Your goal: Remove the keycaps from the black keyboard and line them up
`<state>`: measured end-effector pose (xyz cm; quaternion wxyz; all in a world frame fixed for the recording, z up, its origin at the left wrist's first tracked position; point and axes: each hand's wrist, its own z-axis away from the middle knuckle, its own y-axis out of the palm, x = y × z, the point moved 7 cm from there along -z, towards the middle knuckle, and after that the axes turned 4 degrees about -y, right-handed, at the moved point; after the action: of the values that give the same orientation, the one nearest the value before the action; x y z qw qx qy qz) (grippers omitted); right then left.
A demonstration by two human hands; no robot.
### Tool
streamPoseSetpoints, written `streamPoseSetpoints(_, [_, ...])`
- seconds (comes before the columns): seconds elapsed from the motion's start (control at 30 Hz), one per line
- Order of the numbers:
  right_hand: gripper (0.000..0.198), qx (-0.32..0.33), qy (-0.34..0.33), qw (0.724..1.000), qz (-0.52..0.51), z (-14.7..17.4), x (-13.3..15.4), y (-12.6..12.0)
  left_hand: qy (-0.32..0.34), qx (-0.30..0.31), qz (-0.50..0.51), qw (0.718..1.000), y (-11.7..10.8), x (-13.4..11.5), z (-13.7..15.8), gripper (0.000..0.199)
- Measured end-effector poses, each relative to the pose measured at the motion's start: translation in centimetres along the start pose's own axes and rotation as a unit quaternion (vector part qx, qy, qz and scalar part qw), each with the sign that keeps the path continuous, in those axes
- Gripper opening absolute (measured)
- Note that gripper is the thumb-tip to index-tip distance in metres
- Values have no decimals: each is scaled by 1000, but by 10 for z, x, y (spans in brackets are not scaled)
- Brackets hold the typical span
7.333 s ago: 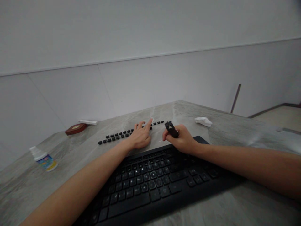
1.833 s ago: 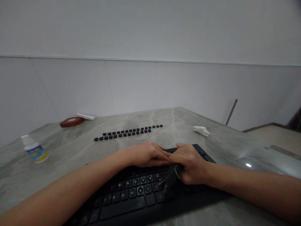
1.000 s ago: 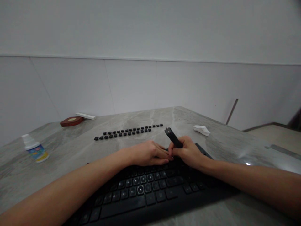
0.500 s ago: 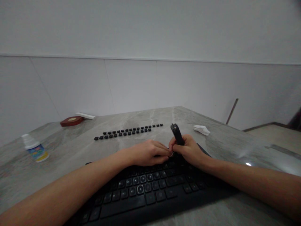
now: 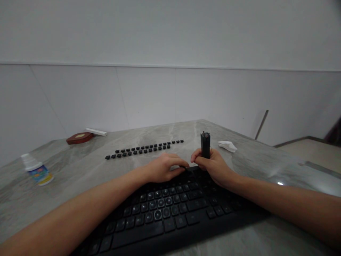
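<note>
Left hand (image 5: 163, 168) and right hand (image 5: 214, 166): two hands in all
Black keyboard (image 5: 149, 217): one
Black handheld tool (image 5: 205, 145): one
Back row of keycaps (image 5: 151, 146): about fifteen pieces
Front row of keycaps (image 5: 140, 152): about thirteen pieces
Bottle (image 5: 37, 170): one
Reddish-brown case (image 5: 80, 138): one
White strip (image 5: 95, 132): one
Crumpled white piece (image 5: 227, 146): one
Counter (image 5: 80, 167): one

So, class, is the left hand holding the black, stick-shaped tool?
No, the right hand grips the tool, while the left hand is at the black keyboard.
</note>
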<state>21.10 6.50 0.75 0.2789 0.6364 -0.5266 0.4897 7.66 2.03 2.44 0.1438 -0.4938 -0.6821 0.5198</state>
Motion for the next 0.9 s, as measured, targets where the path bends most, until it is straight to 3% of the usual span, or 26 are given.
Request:
streamPoseSetpoints(0.17, [8, -24, 1, 999, -21, 0, -2, -6, -34, -33, 64, 997, -8, 5, 1, 29])
streamPoseSetpoints(0.3, [8, -30, 10, 999, -36, -2, -5, -6, -123, -60, 148, 980, -12, 22, 2, 23])
streamPoseSetpoints(0.57, [9, -24, -5, 1000, -5, -2, -3, -6, -189, -25, 187, 964, -7, 37, 6, 35])
streamPoseSetpoints(0.9, [12, 2, -11, 999, 30, 2, 7, -3, -213, 10, 205, 955, -2, 35, 4, 43])
